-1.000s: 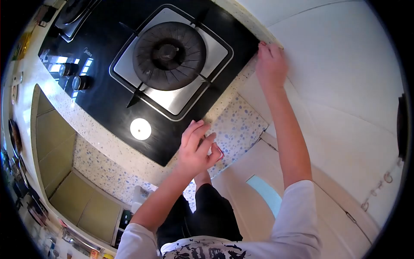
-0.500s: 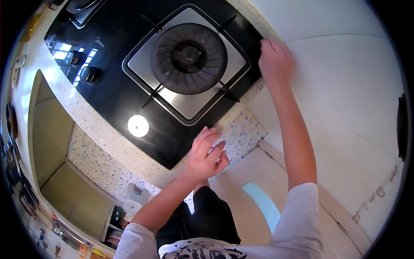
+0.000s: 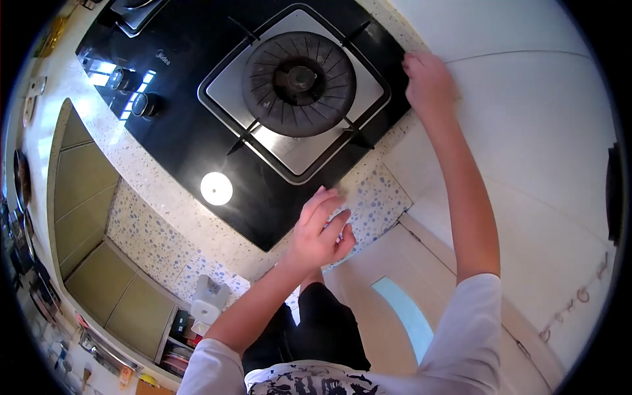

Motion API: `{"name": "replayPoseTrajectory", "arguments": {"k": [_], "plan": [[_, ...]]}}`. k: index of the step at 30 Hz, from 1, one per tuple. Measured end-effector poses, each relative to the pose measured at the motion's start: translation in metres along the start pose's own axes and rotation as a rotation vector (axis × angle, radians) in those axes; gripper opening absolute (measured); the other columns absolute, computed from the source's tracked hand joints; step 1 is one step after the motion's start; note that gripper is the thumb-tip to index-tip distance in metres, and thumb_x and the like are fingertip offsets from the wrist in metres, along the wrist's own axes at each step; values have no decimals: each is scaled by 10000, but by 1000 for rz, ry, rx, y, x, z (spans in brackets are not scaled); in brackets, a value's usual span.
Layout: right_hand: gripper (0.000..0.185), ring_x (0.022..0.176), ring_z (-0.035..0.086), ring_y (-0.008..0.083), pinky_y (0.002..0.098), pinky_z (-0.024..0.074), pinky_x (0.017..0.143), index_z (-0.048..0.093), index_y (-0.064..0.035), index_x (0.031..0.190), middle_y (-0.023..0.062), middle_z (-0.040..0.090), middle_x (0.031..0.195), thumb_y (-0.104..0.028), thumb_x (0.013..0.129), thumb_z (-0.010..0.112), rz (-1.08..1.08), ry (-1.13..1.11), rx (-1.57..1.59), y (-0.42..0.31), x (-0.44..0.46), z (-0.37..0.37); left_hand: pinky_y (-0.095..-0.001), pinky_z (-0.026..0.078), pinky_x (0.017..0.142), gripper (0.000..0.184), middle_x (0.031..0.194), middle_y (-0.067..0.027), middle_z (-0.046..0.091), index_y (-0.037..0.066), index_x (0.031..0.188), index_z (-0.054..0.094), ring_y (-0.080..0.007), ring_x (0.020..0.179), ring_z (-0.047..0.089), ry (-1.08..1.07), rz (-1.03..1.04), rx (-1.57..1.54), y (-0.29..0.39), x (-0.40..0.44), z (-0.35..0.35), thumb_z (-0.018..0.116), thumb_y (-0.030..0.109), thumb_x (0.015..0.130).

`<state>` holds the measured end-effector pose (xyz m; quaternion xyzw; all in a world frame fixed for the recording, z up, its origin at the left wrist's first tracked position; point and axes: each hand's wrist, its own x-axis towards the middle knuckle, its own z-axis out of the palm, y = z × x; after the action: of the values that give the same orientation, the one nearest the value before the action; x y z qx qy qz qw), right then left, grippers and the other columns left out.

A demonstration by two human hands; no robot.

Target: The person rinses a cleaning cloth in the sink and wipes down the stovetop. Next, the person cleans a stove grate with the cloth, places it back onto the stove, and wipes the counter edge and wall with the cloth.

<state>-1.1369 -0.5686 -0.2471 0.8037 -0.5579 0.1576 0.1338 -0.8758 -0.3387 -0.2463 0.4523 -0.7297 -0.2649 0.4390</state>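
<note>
My right hand (image 3: 431,85) is at the wall-side edge of the black glass cooktop (image 3: 178,141), fingers curled together. Whatever may be inside them is hidden. Over the cooktop's near corner and the counter edge hovers my left hand (image 3: 319,230), empty, its fingers loosely bent and the thumb apart. Between the hands and farther back sits a round, dark, slotted burner ring (image 3: 260,82) around a burner cap (image 3: 301,78). It rests on a square steel tray (image 3: 289,153) with black pot supports (image 3: 243,137).
Two control knobs (image 3: 144,104) stand on the left of the cooktop. A white tiled wall (image 3: 520,118) borders the right side. Below the speckled counter (image 3: 155,178) are an open recess (image 3: 85,178) and a white box-like object (image 3: 209,299). A bright round spot (image 3: 216,189) shines on the glass.
The view has shifted slightly, so the cooktop sits a little farther right and higher. My right hand stays by the cooktop's edge; my left hand keeps its loose bend.
</note>
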Motion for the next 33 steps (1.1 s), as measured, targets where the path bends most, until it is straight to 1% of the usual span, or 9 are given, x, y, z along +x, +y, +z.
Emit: {"name": "replayPoseTrajectory", "arguments": {"k": [3,6,10,14,17,22,27,30,33], "plan": [[226,996,650,260,379,566,779,715,-111,979,46,675,1019,11,804,642,107,-240,-101,4,-25,-29,-496,528,1027,258,1058,-154,678,13,886,722,-357,1121,635,14,-1,-15,0,-1,1,723,58,632],[188,993,684,208,332,569,793,731,-84,1060,54,706,1123,-27,899,651,523,-134,462,-26,-47,-83,-494,522,1032,260,1073,-150,679,24,894,727,-359,1128,633,19,2,-25,1,-2,2,712,56,636],[230,1033,657,171,313,536,853,623,22,1217,85,672,1139,-74,1019,557,1349,250,1493,-83,-105,-150,-481,513,1027,276,1119,-145,680,50,935,749,-364,1138,630,53,-3,-129,4,-3,-4,694,52,664],[187,1147,606,190,373,491,1004,582,-4,1161,90,630,1183,-127,1024,547,1193,293,2064,-140,-184,-166,-411,533,940,380,1243,-150,651,42,1114,741,-335,1137,632,-87,-225,-302,42,-11,-39,721,74,736],[334,1108,652,210,347,559,892,587,-33,1314,119,651,1244,-148,1001,612,1296,266,2035,-206,-187,-189,-389,506,954,439,1273,-186,634,10,1199,702,-337,1136,635,-55,-340,-432,80,-23,-68,743,118,775],[397,1213,598,261,361,514,985,581,20,1352,167,531,1420,-124,983,615,861,33,1842,-285,-191,-219,-416,465,1052,695,1357,-206,577,-33,1373,558,-325,1200,613,12,-460,-421,103,-79,-110,855,244,810],[465,1308,511,247,348,435,1072,587,41,1358,161,519,1412,55,900,662,469,-310,1614,-330,-190,-240,-346,488,1029,448,1257,-99,657,-44,1361,548,-177,1123,642,369,-954,-724,123,-125,-153,706,57,954],[400,1220,577,204,321,458,1042,626,37,1285,131,584,1311,89,891,669,719,-418,1654,-361,-193,-247,-293,509,963,283,1181,-97,694,-58,1278,620,-147,1080,659,561,-1059,-867,119,-154,-187,522,41,1031],[342,1150,619,175,315,480,1020,634,34,1252,101,633,1223,82,914,647,928,-526,1748,-392,-184,-252,-317,516,967,301,1206,-119,690,-63,1262,619,-181,1097,664,743,-1109,-1192,122,-179,-228,488,39,1011]]}}
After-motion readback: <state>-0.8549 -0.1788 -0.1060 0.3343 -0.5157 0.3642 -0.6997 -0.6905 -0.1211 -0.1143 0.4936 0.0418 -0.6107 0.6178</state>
